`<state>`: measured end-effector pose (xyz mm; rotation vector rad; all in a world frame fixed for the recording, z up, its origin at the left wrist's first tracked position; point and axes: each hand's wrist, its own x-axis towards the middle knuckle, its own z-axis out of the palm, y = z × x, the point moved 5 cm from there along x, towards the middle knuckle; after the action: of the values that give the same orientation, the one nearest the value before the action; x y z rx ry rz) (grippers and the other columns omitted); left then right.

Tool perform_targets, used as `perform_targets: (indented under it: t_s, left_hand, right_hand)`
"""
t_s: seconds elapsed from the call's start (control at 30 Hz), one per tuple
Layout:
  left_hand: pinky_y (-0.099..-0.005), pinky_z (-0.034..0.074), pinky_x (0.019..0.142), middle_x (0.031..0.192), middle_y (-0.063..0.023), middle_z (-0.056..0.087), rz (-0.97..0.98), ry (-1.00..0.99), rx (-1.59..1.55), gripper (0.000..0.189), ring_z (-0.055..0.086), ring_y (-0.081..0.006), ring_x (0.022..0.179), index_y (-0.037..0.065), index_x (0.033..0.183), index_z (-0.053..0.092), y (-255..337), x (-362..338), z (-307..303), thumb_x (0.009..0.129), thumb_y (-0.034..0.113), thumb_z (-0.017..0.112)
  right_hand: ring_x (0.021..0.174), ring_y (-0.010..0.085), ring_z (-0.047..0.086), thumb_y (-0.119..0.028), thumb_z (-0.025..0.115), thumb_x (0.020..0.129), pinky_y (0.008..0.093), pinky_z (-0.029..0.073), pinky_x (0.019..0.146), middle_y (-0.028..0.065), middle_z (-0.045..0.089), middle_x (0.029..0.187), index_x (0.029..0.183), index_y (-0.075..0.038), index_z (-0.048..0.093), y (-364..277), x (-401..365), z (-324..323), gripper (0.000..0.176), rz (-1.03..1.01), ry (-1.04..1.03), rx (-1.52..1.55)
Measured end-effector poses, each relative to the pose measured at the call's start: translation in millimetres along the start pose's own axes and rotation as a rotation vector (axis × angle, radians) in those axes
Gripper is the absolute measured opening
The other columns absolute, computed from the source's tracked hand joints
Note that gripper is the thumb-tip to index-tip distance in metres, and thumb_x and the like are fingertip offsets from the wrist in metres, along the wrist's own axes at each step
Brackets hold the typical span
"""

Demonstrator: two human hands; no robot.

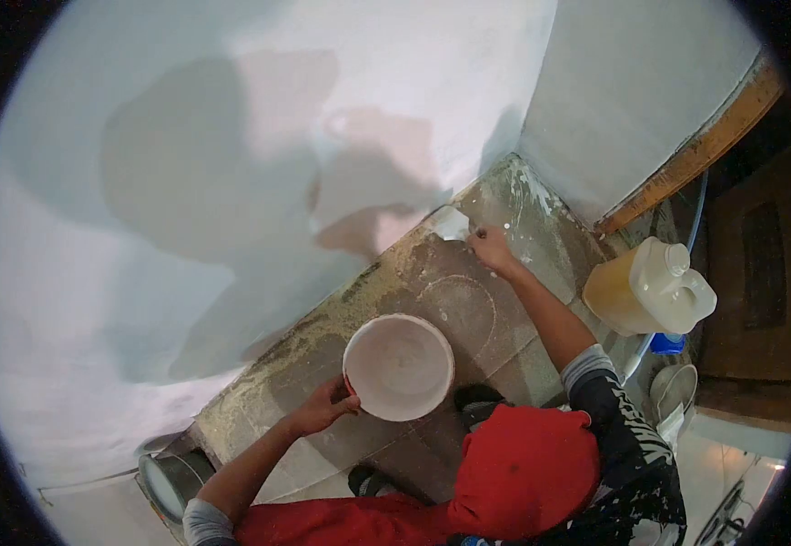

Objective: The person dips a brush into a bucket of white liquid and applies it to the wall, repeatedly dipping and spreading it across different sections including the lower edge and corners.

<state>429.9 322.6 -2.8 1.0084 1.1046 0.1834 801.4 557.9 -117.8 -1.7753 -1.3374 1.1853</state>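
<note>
My right hand (491, 247) is closed on a flat white putty scraper (452, 224), holding it low by the foot of the wall. The handle is mostly hidden by my fingers. Before me on the floor stands a round bucket (399, 368) with a whitish, coated inside and a reddish outer side. My left hand (327, 406) grips its left side near the rim, thumb and fingers against the wall of the bucket.
The white wall (259, 182) meets the stained tile floor (504, 364) in a dusty, paint-spotted edge. At right are a large jug of yellowish liquid (627, 287), a blue object (667, 344), a hose and an orange-brown door frame (695, 150). A metal pot (172, 482) sits lower left.
</note>
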Motion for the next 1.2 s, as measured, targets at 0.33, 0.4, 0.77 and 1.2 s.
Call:
perform_targets:
  t_s: [0.33, 0.4, 0.77, 1.2]
  left_hand:
    - [-0.0344, 0.049, 0.086, 0.114, -0.0104, 0.058, 0.016, 0.023, -0.021, 0.054, 0.058, -0.0187, 0.098, 0.001, 0.131, 0.041, 3, -1, 3, 0.092, 0.033, 0.06]
    - [-0.0344, 0.049, 0.085, 0.112, -0.0106, 0.059, 0.011, 0.025, 0.017, 0.052, 0.058, -0.0187, 0.098, 0.0, 0.129, 0.043, -2, 0, 0, 0.092, 0.033, 0.06]
    - [-0.035, 0.049, 0.085, 0.114, -0.0108, 0.059, 0.05, 0.023, 0.025, 0.057, 0.058, -0.0193, 0.101, 0.0, 0.132, 0.04, -5, 1, 0, 0.092, 0.034, 0.06]
    - [-0.0331, 0.049, 0.084, 0.11, -0.009, 0.059, 0.076, 0.025, 0.02, 0.055, 0.058, -0.0175, 0.097, 0.001, 0.128, 0.043, -1, 2, -1, 0.09, 0.036, 0.063]
  right_hand:
    - [0.049, 0.0149, 0.051, -0.023, 0.061, 0.083, 0.0311, 0.041, 0.046, 0.0045, 0.059, 0.064, 0.077, 0.0, 0.062, 6, -25, 8, 0.025, 0.033, 0.099, 0.122]
    - [0.057, 0.0183, 0.057, -0.027, 0.062, 0.082, 0.0343, 0.045, 0.054, 0.0079, 0.063, 0.069, 0.08, -0.001, 0.064, 13, -20, 19, 0.026, -0.027, 0.092, 0.038]
    - [0.063, 0.0258, 0.062, -0.031, 0.062, 0.081, 0.0385, 0.048, 0.061, 0.0131, 0.065, 0.07, 0.079, -0.001, 0.065, 5, -28, 37, 0.031, 0.037, 0.06, 0.241]
    - [0.055, 0.0079, 0.052, -0.017, 0.061, 0.086, 0.0251, 0.038, 0.044, 0.0021, 0.06, 0.066, 0.079, -0.001, 0.063, -81, -59, -1, 0.018, -0.13, 0.045, 0.403]
